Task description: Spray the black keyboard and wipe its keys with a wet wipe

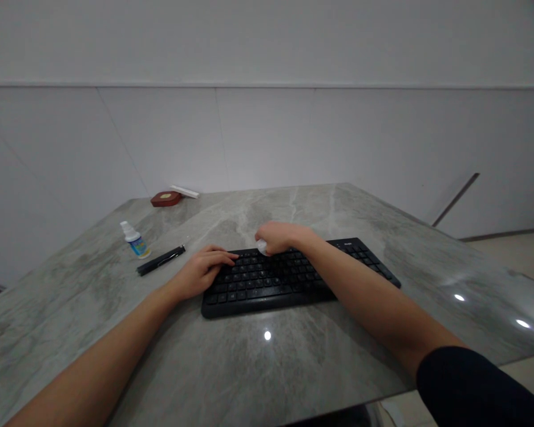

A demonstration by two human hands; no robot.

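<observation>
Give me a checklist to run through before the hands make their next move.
1. Left hand on the keyboard: ok, it rests at the left end.
2. Right hand gripping the white item: ok, one end shows past the fingers.
3. White item touching the keys: cannot tell, the right hand hides too much.
4. Bottle clear of the keyboard: ok, it is off to the left.
5. Black tool clear of the left hand: ok, it lies apart, near the bottle.
6. Bottle's top fastened tight: cannot tell from this view.
</observation>
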